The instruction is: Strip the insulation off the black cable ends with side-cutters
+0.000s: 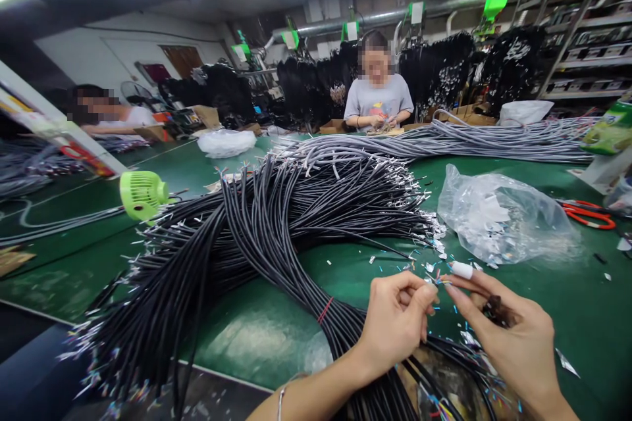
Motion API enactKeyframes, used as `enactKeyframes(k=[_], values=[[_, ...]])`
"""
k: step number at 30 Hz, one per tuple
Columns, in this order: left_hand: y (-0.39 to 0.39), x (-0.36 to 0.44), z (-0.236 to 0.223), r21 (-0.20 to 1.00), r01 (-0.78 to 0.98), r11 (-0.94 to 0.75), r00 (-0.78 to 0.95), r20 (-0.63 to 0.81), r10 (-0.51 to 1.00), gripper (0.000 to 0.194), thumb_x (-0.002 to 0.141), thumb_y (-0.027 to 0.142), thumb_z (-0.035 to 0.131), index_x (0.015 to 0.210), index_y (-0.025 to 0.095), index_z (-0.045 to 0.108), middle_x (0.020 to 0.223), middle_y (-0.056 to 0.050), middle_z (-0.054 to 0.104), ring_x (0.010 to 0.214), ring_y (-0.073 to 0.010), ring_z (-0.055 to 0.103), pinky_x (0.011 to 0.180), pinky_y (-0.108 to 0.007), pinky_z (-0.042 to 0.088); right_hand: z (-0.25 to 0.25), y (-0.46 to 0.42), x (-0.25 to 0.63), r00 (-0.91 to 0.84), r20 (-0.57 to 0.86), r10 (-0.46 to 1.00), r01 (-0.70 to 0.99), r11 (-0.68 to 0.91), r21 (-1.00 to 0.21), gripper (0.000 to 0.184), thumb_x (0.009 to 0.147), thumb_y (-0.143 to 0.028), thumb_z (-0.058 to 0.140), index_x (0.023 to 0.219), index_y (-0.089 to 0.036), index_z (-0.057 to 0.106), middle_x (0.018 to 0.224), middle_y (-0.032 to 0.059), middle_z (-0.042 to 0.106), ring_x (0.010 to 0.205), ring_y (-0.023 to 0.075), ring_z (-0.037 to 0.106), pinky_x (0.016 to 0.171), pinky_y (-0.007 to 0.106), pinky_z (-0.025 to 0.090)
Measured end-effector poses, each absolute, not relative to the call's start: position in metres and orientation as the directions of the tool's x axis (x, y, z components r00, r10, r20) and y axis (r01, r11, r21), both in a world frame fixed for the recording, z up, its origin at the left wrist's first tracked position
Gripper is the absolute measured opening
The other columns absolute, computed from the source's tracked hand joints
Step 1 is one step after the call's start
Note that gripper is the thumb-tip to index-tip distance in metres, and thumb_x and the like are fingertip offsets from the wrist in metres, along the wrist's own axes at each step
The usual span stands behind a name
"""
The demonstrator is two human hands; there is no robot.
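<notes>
My left hand (pixel 395 322) is curled in a pinch just above the green table (pixel 257 335), its fingertips closed on the stripped end of a thin wire that I can barely make out. My right hand (pixel 508 335) meets it fingertip to fingertip, also pinched. A white taped cover sits on one right fingertip (pixel 463 269). A large bundle of black cables (pixel 257 237), tied with a red band (pixel 324 310), fans across the table to the left of my hands and runs under my wrists. Bits of cut insulation (pixel 419 263) litter the table around the fingers.
A crumpled clear plastic bag (pixel 503 217) lies right of the cables, with red-handled scissors (pixel 590 214) beyond it. A green mini fan (pixel 143 194) stands at the left. Grey cables (pixel 469 138) stretch across the far side, where a person in a grey shirt (pixel 378 102) works; another person (pixel 106 115) sits far left.
</notes>
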State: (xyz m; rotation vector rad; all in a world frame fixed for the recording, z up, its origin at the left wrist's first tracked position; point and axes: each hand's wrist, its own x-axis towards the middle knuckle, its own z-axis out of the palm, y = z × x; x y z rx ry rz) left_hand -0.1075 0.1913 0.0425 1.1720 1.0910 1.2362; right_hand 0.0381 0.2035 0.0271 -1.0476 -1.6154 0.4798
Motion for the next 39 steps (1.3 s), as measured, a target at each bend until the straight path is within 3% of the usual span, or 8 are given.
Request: enactKeyframes(k=[4,10,17,22,25,28,33,39], values=[[0.191,-0.107,0.042,0.994,-0.11,-0.013,0.05,0.019,0.999,0.028,0.08,0.035,0.054,0.063,0.013,0.052,0.048,0.002,0.05,0.028,-0.0033,0.038,0.029,-0.015,0.029,0.028,0.204,0.038,-0.033,0.567,0.823,0.369,0.537,-0.758,0.025,0.077,-0.02,0.066,0.102,-0.022,0.065,0.079,0.0003,0.074,0.064,0.0113,0.069,0.063,0.015,0.055],[0.19,-0.108,0.045,0.996,-0.084,-0.026,0.044,0.03,0.999,0.026,0.081,0.03,0.053,0.061,0.014,0.051,0.039,0.006,0.043,0.028,-0.0043,0.037,0.029,-0.015,0.027,0.029,0.203,0.038,0.003,0.575,0.818,0.386,0.529,-0.755,0.027,0.076,-0.021,0.067,0.103,-0.022,0.066,0.08,0.0001,0.074,0.063,0.0118,0.068,0.062,0.017,0.055],[0.189,-0.107,0.042,0.997,-0.07,-0.027,0.042,0.03,0.999,0.027,0.081,0.031,0.053,0.061,0.014,0.051,0.038,0.006,0.041,0.027,-0.0043,0.037,0.029,-0.015,0.027,0.028,0.204,0.037,0.037,0.518,0.855,0.413,0.459,-0.787,0.024,0.074,-0.025,0.069,0.097,-0.022,0.069,0.069,-0.0012,0.071,0.049,0.0088,0.057,0.048,0.017,0.048],[0.191,-0.108,0.042,0.997,-0.074,-0.02,0.074,0.026,0.997,0.029,0.081,0.035,0.053,0.062,0.013,0.053,0.044,0.004,0.046,0.029,-0.0036,0.039,0.029,-0.014,0.029,0.028,0.211,0.039,0.007,0.192,0.981,0.148,0.189,-0.971,0.025,0.07,-0.033,0.071,0.089,-0.017,0.07,0.072,0.0041,0.072,0.055,0.0137,0.063,0.045,0.02,0.048],[0.192,-0.109,0.043,0.996,-0.084,0.009,0.108,0.001,0.994,0.034,0.08,0.041,0.054,0.061,0.013,0.052,0.046,0.003,0.048,0.029,-0.0034,0.04,0.028,-0.014,0.028,0.029,0.214,0.039,-0.01,0.065,0.998,0.013,0.065,-0.998,0.034,0.066,-0.035,0.074,0.091,-0.014,0.067,0.074,0.0063,0.072,0.054,0.0153,0.063,0.043,0.021,0.048],[0.193,-0.11,0.043,0.993,-0.106,0.06,0.148,-0.044,0.988,0.04,0.079,0.049,0.054,0.06,0.014,0.05,0.043,0.005,0.044,0.028,-0.0034,0.038,0.026,-0.013,0.026,0.031,0.212,0.037,0.07,0.202,0.977,0.143,0.19,-0.971,0.033,0.066,-0.031,0.073,0.094,-0.014,0.067,0.075,0.0062,0.072,0.054,0.0142,0.061,0.046,0.023,0.048],[0.194,-0.111,0.041,0.99,-0.103,0.101,0.162,-0.083,0.983,0.045,0.077,0.055,0.053,0.062,0.014,0.051,0.043,0.005,0.044,0.027,-0.0033,0.037,0.025,-0.013,0.026,0.032,0.206,0.036,0.022,0.521,0.853,0.39,0.473,-0.79,0.026,0.075,-0.023,0.066,0.101,-0.018,0.065,0.068,-0.0002,0.068,0.043,0.0079,0.045,0.04,0.02,0.041],[0.193,-0.111,0.042,0.996,-0.058,0.065,0.144,-0.056,0.988,0.042,0.08,0.051,0.051,0.062,0.013,0.051,0.043,0.005,0.044,0.027,-0.0038,0.038,0.027,-0.014,0.026,0.03,0.206,0.039,-0.038,0.605,0.795,0.476,0.547,-0.689,0.026,0.078,-0.022,0.064,0.104,-0.021,0.063,0.074,0.0001,0.07,0.046,0.0086,0.05,0.046,0.02,0.045]])
